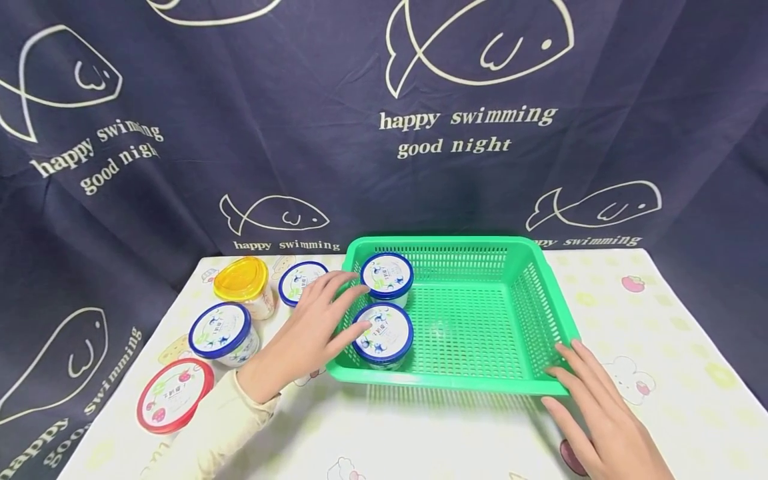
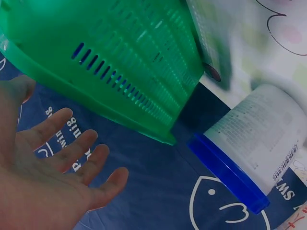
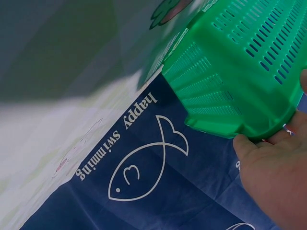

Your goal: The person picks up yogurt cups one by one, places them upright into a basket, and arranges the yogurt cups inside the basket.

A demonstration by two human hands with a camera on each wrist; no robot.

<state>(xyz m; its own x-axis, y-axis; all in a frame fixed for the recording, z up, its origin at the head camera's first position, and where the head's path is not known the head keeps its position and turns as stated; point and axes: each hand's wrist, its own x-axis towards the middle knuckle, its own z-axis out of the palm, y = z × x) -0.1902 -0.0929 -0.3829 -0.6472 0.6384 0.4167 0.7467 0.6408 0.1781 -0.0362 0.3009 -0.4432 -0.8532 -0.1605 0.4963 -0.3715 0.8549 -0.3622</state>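
My left hand (image 1: 307, 328) hovers over the left rim of a green plastic basket (image 1: 456, 382), its fingers spread and nothing held. Just past its fingertips, two tubs with blue lids stand inside along the basket's left side: a rear tub (image 1: 387, 275) and a front tub (image 1: 383, 333). The left wrist view shows the palm (image 2: 53, 184) bare beside the basket. With fingers over the rim and thumb outside, my right hand (image 1: 612, 423) grips the basket's front right corner. Partly behind the left hand is another blue-lidded tub (image 1: 300, 281), outside the basket.
Left of the basket stand a yellow-lidded tub (image 1: 243, 283), a blue-lidded tub (image 1: 222, 332) and a red-lidded tub (image 1: 175, 397), the last by my left sleeve (image 1: 222, 420). A patterned cloth (image 1: 648, 333) covers the table. A dark blue curtain (image 1: 456, 180) hangs behind it.
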